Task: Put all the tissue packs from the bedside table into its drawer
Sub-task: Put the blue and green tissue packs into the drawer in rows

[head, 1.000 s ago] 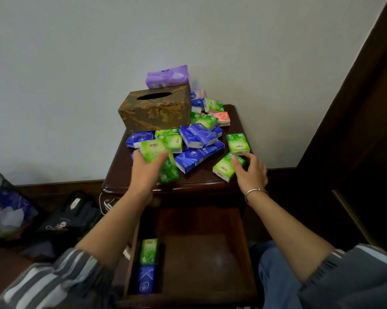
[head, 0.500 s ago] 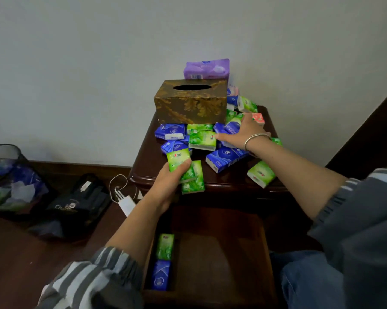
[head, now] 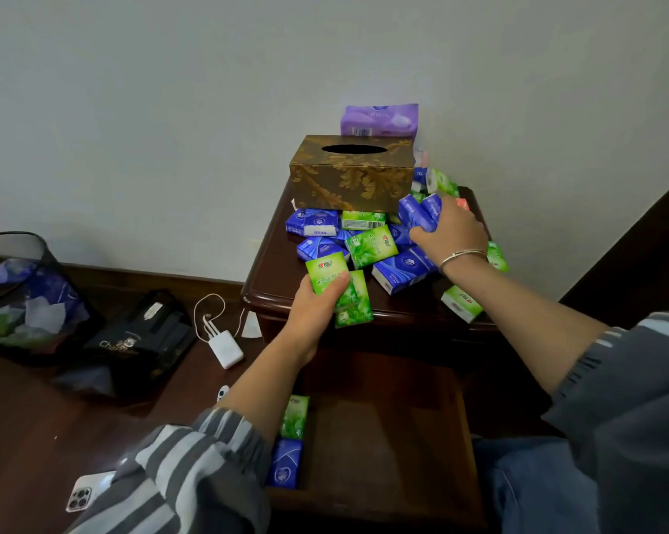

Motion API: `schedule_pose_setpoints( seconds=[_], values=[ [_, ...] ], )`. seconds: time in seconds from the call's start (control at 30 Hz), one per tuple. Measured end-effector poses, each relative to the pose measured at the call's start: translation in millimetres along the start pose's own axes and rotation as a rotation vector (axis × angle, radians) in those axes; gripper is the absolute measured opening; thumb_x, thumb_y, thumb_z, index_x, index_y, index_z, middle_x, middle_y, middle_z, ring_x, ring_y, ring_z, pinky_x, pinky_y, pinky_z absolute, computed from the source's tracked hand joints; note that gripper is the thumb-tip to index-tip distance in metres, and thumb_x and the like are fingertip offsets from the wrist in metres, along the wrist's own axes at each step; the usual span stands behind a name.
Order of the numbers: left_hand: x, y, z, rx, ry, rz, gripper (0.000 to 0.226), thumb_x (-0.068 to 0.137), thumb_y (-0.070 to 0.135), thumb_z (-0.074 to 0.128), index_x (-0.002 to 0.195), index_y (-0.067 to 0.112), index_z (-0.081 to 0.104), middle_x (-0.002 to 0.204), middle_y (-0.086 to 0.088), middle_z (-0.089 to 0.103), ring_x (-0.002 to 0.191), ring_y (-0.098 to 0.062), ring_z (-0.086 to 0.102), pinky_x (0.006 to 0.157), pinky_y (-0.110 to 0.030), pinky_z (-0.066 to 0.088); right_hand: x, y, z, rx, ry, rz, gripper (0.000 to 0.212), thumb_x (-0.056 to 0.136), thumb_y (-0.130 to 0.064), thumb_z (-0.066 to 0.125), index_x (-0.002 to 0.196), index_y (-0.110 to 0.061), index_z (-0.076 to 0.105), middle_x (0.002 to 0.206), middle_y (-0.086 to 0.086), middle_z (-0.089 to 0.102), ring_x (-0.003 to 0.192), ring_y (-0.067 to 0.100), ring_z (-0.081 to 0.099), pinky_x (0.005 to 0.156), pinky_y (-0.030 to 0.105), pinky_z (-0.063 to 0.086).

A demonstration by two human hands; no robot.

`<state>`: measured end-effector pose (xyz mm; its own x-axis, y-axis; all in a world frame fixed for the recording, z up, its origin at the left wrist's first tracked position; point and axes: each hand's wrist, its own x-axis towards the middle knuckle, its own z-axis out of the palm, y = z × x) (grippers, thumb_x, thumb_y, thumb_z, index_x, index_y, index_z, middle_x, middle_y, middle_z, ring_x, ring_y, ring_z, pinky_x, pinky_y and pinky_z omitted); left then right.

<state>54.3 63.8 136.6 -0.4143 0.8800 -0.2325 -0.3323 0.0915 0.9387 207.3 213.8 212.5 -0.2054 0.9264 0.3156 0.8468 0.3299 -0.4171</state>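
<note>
Green packs (head: pixel 327 277), two, pinched in left grip (head: pixel 313 306) at front edge of counter (head: pixel 271 264), long axes pointed away from body. Blue packs (head: pixel 421 213), two, clutched in right grip (head: pixel 450 235), deeper in loose pile (head: pixel 371 244). Open drawer (head: pixel 383 437) located directly below left grip, the nearer one. Stored packs (head: pixel 294 416) counted at drawer's left wall: one green, one blue. Loose pile overlapped; exact count not determinable.
</note>
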Motion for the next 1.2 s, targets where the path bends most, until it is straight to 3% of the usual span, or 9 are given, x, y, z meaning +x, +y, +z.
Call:
schedule_pose_setpoints(
  seconds=[0.13, 0.23, 0.4, 0.57, 0.8, 0.93, 1.0, 1.1, 1.2],
  values=[
    [-15.9, 5.7, -4.8, -0.132, -0.022, 0.016, 0.041, 0.087, 0.023, 0.067, 0.124, 0.011, 0.054, 0.114, -0.010, 0.069, 0.099, -0.023, 0.069, 0.083, -0.039, 0.056, -40.5, -0.7, -32.4, 0.280, 0.207, -0.110, 0.049, 0.074, -0.031, 0.068, 0.116, -0.010, 0.053, 0.100, 0.011, 0.064, 0.078, 0.027, 0.057, 0.065, 0.022, 0.034],
    [-41.4, 2.7, -26.5, -0.239, -0.052, -0.024, 0.044, 0.082, 0.023, 0.068, 0.123, 0.009, 0.057, 0.112, -0.013, 0.069, 0.096, -0.025, 0.069, 0.081, -0.041, 0.057, -93.7, 6.6, -50.6, 0.439, 0.196, -0.174, 0.057, 0.071, -0.039, 0.063, 0.120, -0.013, 0.052, 0.095, 0.002, 0.063, 0.077, 0.013, 0.055, 0.066, 0.019, 0.041],
    [-94.0, -33.6, -80.3, -0.146, -0.073, -0.248, 0.043, 0.074, 0.026, 0.072, 0.113, 0.012, 0.062, 0.098, -0.014, 0.073, 0.082, -0.025, 0.072, 0.065, -0.038, 0.058, -187.4, 35.9, -25.2, 0.472, -0.234, -0.046, 0.050, 0.065, -0.039, 0.068, 0.112, -0.025, 0.056, 0.095, -0.008, 0.065, 0.084, 0.010, 0.062, 0.076, 0.024, 0.048],
    [-103.0, -71.1, -119.4, -0.209, 0.189, -0.291, 0.037, 0.082, 0.022, 0.067, 0.116, 0.009, 0.060, 0.093, -0.013, 0.072, 0.075, -0.025, 0.071, 0.060, -0.040, 0.057, -237.9, 45.3, 54.7, 0.237, -0.780, 0.074, 0.040, 0.067, -0.043, 0.066, 0.103, -0.029, 0.052, 0.094, -0.004, 0.064, 0.083, 0.014, 0.062, 0.075, 0.030, 0.052],
    [-92.8, -100.3, -134.9, -0.319, 0.338, -0.325, 0.027, 0.087, 0.021, 0.065, 0.112, 0.010, 0.061, 0.086, -0.010, 0.074, 0.072, -0.024, 0.072, 0.056, -0.039, 0.056, -255.5, 30.5, 150.1, -0.204, -0.816, 0.091, 0.061, 0.085, -0.042, 0.059, 0.133, -0.015, 0.033, 0.126, 0.010, 0.055, 0.109, 0.029, 0.058, 0.084, 0.035, 0.047],
    [-88.0, -102.8, -140.9, -0.302, 0.357, -0.292, 0.029, 0.086, 0.021, 0.067, 0.112, 0.011, 0.061, 0.087, -0.009, 0.074, 0.073, -0.022, 0.072, 0.056, -0.036, 0.056, -275.5, 29.8, 185.2, -0.224, -0.964, 0.145, 0.078, 0.093, -0.045, 0.047, 0.149, -0.007, 0.009, 0.151, 0.013, 0.024, 0.131, 0.032, 0.040, 0.101, 0.037, 0.038],
    [-85.3, -105.3, -141.9, -0.310, 0.348, -0.295, 0.029, 0.086, 0.020, 0.067, 0.113, 0.010, 0.060, 0.087, -0.010, 0.074, 0.072, -0.022, 0.072, 0.056, -0.036, 0.056, -279.4, 33.7, 195.4, -0.110, -1.047, 0.180, 0.064, 0.098, -0.038, 0.039, 0.148, -0.006, 0.015, 0.152, 0.015, 0.024, 0.133, 0.032, 0.036, 0.106, 0.035, 0.033],
    [-79.4, -107.3, -141.9, -0.316, 0.324, -0.296, 0.030, 0.086, 0.020, 0.066, 0.114, 0.011, 0.059, 0.090, -0.010, 0.073, 0.075, -0.023, 0.072, 0.059, -0.037, 0.057, -272.2, 46.5, 199.3, -0.012, -1.106, 0.222, 0.041, 0.098, -0.024, 0.040, 0.134, -0.006, 0.042, 0.138, 0.018, 0.046, 0.122, 0.030, 0.049, 0.100, 0.032, 0.038],
    [-74.3, -107.3, -140.9, -0.312, 0.299, -0.286, 0.026, 0.085, 0.021, 0.067, 0.110, 0.012, 0.062, 0.093, -0.011, 0.072, 0.080, -0.024, 0.071, 0.064, -0.039, 0.058, -263.6, 59.2, 200.1, 0.078, -1.126, 0.343, 0.049, 0.088, -0.021, 0.059, 0.133, -0.012, 0.044, 0.136, 0.013, 0.050, 0.123, 0.028, 0.049, 0.104, 0.035, 0.038]
  ],
)
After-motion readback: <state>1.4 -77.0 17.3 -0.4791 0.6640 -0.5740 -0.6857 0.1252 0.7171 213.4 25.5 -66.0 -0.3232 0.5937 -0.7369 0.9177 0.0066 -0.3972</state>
